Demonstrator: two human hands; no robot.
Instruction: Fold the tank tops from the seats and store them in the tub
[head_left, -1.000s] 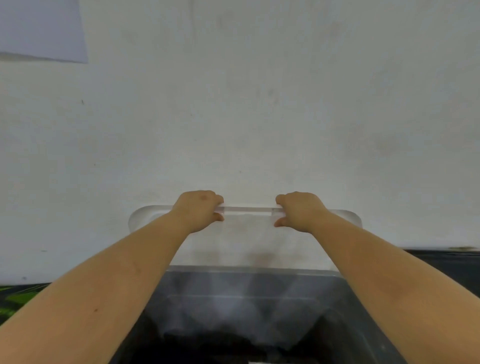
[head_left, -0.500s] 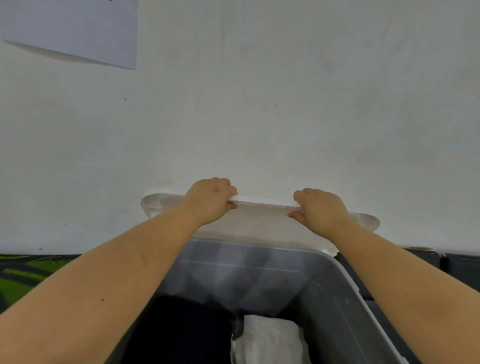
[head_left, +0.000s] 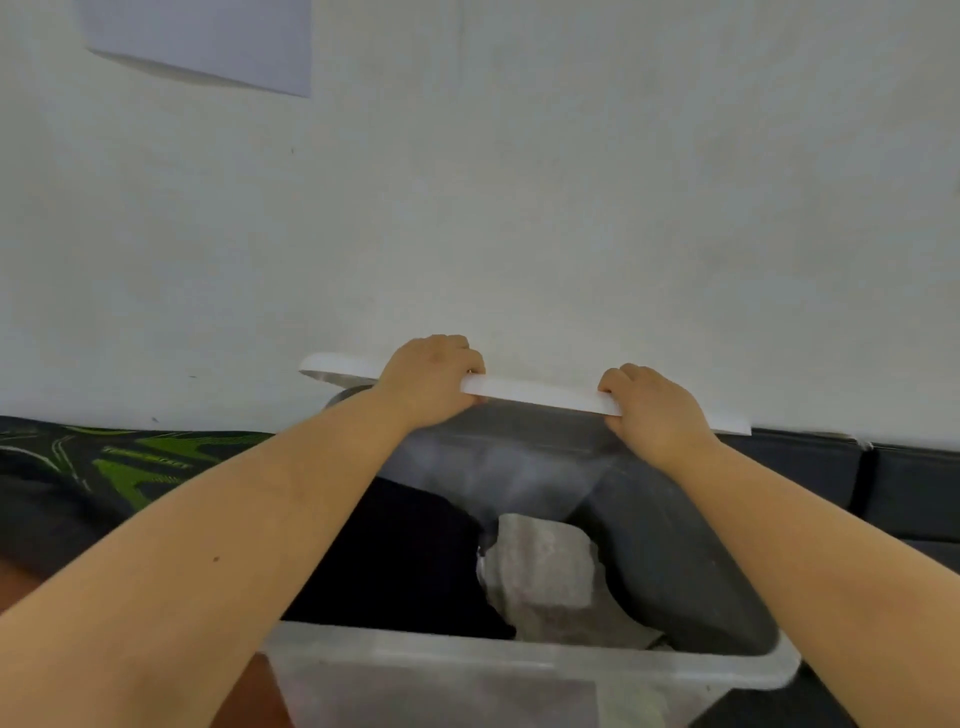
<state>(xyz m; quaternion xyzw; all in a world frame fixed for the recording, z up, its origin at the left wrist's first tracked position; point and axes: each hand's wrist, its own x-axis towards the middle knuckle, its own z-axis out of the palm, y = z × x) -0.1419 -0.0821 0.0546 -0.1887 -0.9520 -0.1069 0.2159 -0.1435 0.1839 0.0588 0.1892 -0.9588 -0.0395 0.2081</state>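
Note:
A clear plastic tub (head_left: 519, 670) stands in front of me against a white wall. Inside it lie a folded black garment (head_left: 410, 556) on the left, a folded grey one (head_left: 545, 566) in the middle and a dark grey one (head_left: 670, 566) on the right. A white lid (head_left: 535, 392) is held nearly flat above the tub's far rim. My left hand (head_left: 431, 379) grips the lid's near edge on the left. My right hand (head_left: 654, 410) grips the same edge further right.
A white wall (head_left: 519, 208) fills the upper view, with a pale sheet of paper (head_left: 208, 41) stuck at top left. A black and green patterned fabric (head_left: 119, 462) lies left of the tub. Dark seat cushions (head_left: 852, 473) run along the wall at right.
The lid has swung down from upright against the wall to almost flat over the tub. My view has tipped down, showing more of the tub's inside and its near rim.

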